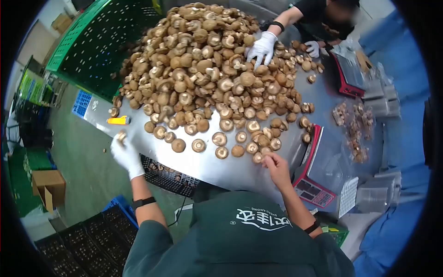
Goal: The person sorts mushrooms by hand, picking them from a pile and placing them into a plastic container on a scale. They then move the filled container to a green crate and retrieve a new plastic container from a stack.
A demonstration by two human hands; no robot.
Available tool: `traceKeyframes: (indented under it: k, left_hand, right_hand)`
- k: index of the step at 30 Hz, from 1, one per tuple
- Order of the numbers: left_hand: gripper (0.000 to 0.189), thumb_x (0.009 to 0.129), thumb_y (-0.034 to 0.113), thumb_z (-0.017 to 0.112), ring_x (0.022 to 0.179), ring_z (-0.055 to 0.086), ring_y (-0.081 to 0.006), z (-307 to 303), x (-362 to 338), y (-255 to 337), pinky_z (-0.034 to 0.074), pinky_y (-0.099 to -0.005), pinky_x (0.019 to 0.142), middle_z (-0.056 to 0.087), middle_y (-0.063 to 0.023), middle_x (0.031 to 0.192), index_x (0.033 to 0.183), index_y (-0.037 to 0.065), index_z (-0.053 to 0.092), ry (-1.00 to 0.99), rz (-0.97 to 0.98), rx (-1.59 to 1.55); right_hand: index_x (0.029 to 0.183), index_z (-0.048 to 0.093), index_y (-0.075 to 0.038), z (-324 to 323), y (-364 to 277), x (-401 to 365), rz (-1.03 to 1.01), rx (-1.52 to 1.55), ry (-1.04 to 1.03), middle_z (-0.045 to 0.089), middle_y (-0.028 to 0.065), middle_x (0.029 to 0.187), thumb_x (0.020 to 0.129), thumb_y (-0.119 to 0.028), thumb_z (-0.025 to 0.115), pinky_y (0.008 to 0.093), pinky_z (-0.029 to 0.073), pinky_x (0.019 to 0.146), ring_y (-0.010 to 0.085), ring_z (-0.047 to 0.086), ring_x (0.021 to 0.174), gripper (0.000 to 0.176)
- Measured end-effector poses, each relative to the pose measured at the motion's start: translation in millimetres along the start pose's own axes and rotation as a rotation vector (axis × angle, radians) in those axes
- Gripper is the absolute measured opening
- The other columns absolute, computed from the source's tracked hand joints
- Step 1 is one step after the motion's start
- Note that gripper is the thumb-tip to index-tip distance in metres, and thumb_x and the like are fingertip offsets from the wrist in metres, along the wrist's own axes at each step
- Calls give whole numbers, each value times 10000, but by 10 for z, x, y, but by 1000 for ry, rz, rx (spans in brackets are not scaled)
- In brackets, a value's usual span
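My left hand (126, 154), in a white glove, holds a small mushroom (121, 135) in its fingertips beyond the left edge of the metal table (184, 162). Bare and closed, my right hand (276, 169) has its fingertips on a mushroom (257, 158) at the table's near side, left of a red scale (318, 173). Loose mushrooms lie stem-up and cap-up between my hands, in front of a large mushroom pile (203, 64). A yellow-orange tool (118, 120) lies at the table's left.
Across the table, a co-worker's gloved hand (262, 48) reaches into the pile. A green crate (87, 46) stands back left. A black crate (168, 177) with mushrooms sits below the near edge. Bagged mushrooms (357, 134) and clear trays (378, 194) lie at right.
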State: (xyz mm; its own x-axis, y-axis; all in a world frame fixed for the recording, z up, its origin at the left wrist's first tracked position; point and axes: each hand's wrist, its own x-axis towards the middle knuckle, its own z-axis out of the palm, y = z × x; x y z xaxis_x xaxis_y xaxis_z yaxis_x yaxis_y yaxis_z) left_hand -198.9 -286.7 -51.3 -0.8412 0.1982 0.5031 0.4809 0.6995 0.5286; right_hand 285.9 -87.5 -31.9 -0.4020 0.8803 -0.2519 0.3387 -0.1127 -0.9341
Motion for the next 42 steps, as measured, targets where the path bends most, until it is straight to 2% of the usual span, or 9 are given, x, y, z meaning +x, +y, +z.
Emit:
traceKeyframes:
  k: [3,6,8,12,18,25,30,32,42]
  left_hand:
    - [357,961,181,664,1096,678,-389,28,-10,-975,535,-499,960,702,-209,1206,1289,40,678,-42,-231,263]
    - [537,988,232,676,1352,525,-429,-16,-150,-994,451,-524,1095,529,-292,1451,1473,42,546,-35,-171,322]
    - [560,986,223,678,1368,510,-431,46,-220,-700,429,-517,1122,524,-293,1459,1493,44,525,-51,0,184]
    - [569,967,171,684,1425,433,-469,369,-621,221,348,-497,1201,410,-296,1565,1495,37,520,-296,220,-167]
    - [654,851,213,803,1505,258,-532,433,-1487,1376,253,-628,1224,351,-255,1616,1438,48,567,-488,341,-286]
    - [715,835,326,819,1502,292,-526,175,-2169,1965,288,-632,1203,345,-277,1621,1474,118,576,-809,735,-371]
    - [717,746,121,834,1475,345,-509,456,-1982,1906,308,-625,1201,358,-291,1606,1429,123,616,-877,891,-405]
    - [703,758,155,853,1477,352,-503,547,-1949,1837,299,-628,1206,383,-292,1587,1418,114,615,-853,832,-518]
    - [666,806,206,867,1442,397,-487,211,-1841,1595,325,-585,1189,428,-270,1553,1412,105,611,-737,701,-450]
  right_hand:
    - [1125,729,14,-125,-27,51,-31,11,232,692,4,833,1033,-141,637,247,503,732,78,628,777,203]
    - [1223,688,10,-235,46,159,-33,-223,376,681,107,1085,1003,-114,645,301,538,809,183,653,948,256]
    - [1385,596,-14,-287,199,284,-14,-391,378,551,217,1381,961,-156,689,405,512,1016,331,596,1200,457]
    - [1458,541,-45,-65,411,486,-32,-384,307,530,228,1426,932,-231,741,438,434,1124,370,547,1298,593]
    - [1440,581,-98,307,44,402,-488,-636,148,445,215,1545,761,-275,891,529,388,1148,449,407,1440,767]
    - [1297,686,-142,213,-12,86,-671,-790,4,442,188,1551,692,-227,926,558,392,1109,438,370,1477,655]
    - [1292,688,-125,98,245,-95,-469,-714,168,408,211,1567,727,-217,909,538,390,1123,437,410,1433,613]
    - [1304,678,-107,87,339,-122,-310,-564,255,392,227,1571,771,-195,881,500,399,1143,449,444,1390,576]
    - [1419,578,-72,23,346,-204,-295,-407,285,402,228,1562,795,-148,844,506,391,1152,439,456,1387,683]
